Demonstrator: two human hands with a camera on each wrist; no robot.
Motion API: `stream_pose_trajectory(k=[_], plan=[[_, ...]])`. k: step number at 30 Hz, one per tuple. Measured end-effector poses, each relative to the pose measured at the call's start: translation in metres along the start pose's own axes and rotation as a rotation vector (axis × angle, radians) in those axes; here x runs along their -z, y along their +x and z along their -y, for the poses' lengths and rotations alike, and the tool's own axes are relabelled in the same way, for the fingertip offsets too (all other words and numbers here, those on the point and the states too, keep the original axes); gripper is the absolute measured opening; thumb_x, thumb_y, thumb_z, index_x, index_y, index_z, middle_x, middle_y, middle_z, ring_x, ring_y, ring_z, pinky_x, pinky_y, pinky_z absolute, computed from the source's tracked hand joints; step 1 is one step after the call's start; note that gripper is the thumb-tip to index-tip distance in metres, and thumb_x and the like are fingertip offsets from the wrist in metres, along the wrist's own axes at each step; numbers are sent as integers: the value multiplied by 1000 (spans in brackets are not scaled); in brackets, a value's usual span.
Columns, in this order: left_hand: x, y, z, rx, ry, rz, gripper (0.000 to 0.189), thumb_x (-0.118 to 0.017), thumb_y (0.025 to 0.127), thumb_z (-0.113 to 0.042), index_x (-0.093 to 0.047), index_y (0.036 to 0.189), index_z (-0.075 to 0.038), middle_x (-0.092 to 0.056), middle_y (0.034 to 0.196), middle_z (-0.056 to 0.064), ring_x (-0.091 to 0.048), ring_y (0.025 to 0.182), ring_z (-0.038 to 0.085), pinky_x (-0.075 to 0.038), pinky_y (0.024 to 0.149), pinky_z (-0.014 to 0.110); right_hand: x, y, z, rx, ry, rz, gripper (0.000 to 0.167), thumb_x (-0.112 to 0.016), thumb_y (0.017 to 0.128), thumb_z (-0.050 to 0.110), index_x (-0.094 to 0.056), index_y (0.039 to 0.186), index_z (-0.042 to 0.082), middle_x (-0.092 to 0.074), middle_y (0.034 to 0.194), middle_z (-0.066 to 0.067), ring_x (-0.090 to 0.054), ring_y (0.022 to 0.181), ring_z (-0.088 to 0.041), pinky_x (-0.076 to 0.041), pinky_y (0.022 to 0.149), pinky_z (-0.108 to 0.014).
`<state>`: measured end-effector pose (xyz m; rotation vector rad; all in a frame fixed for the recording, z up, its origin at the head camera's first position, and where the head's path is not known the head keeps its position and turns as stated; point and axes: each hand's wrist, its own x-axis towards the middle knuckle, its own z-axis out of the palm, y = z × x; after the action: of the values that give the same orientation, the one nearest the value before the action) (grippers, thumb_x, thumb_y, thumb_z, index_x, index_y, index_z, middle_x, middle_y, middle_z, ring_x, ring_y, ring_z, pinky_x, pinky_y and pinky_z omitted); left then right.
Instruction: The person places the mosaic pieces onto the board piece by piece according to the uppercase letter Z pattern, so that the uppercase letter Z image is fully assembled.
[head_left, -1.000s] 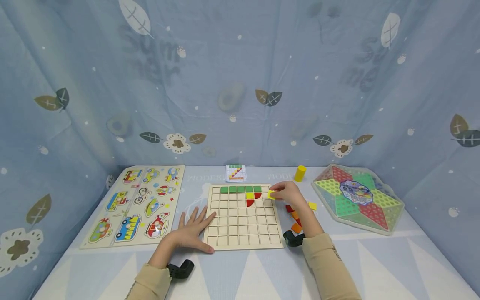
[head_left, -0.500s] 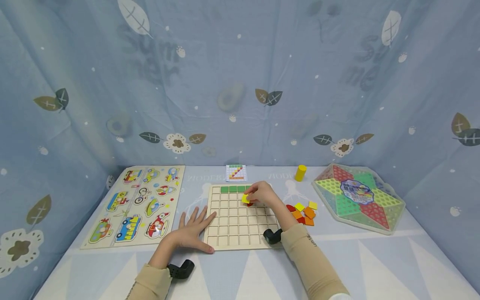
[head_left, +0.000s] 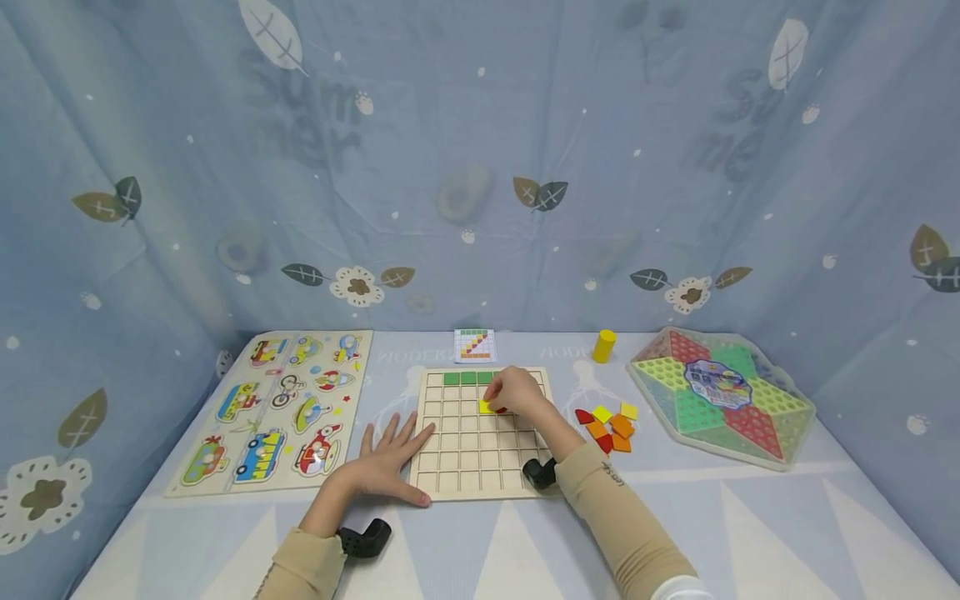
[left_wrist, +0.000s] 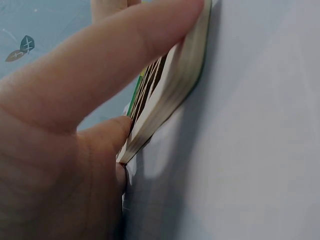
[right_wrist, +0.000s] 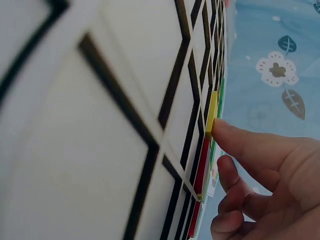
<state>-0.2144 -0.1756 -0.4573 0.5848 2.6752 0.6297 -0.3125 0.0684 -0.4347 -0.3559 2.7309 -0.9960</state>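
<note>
A wooden grid board lies in the middle of the table, with green square tiles along its far row. My right hand reaches over the board and holds a yellow square tile by its edge, down at the grid. In the right wrist view one fingertip touches the end of the yellow tile, beside red pieces; the other fingers curl below. My left hand is spread at the board's left front corner, its thumb along the front edge. The right hand hides some placed pieces.
Loose red, yellow and orange tiles lie right of the board. Behind it are a patterned card and a yellow cylinder. A vehicle puzzle board lies left, a clear-lidded star game box right.
My right hand has carried the yellow tile left from beyond the board's right edge onto the grid, then slightly lower. The left hand stays in place.
</note>
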Motion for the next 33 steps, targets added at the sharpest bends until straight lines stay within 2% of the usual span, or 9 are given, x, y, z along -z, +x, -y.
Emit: stream_pose_trajectory(k=[3,10,16,24,27,33], plan=[[0,1,0,2,0,-3,110,-74,63,-58,-20,148,-15,0,154,19,10,138,42,14,101,66,0,-1,-1,16,-24,-9,5,-75,76,9,-71,76,11,-62,73,2,-56,62,-12,-47,61,-26],[-2,1,1,-3,-4,-5,110,-74,63,-58,-20,148,-15,1,154,18,10,138,42,14,101,66,9,-8,-9,49,58,-42,6,-74,77,10,-70,82,9,-61,76,0,-53,68,-15,-45,62,-27],[-1,1,1,-7,-9,-9,110,-75,63,-58,-20,148,-15,0,154,19,10,138,42,14,101,66,25,-22,-22,34,99,-77,12,-72,78,7,-69,90,4,-61,82,-4,-53,75,-18,-46,64,-30],[0,0,0,-13,-11,-2,109,-75,64,-57,-20,148,-14,1,154,19,11,138,43,15,101,66,51,-38,-53,-77,97,-99,16,-69,78,4,-68,94,3,-63,88,-9,-55,80,-23,-48,67,-34],[0,0,0,-13,-19,1,109,-75,64,-56,-20,148,-13,0,154,19,11,138,43,15,101,66,60,-42,-64,-143,58,-80,19,-70,76,4,-67,95,4,-62,92,-9,-54,80,-23,-49,68,-33],[0,0,0,-8,-13,1,109,-75,64,-56,-20,148,-13,-1,154,20,10,138,43,14,101,66,69,-48,-78,-273,-14,-10,24,-71,73,-2,-66,96,5,-61,93,-10,-54,75,-22,-50,63,-29]])
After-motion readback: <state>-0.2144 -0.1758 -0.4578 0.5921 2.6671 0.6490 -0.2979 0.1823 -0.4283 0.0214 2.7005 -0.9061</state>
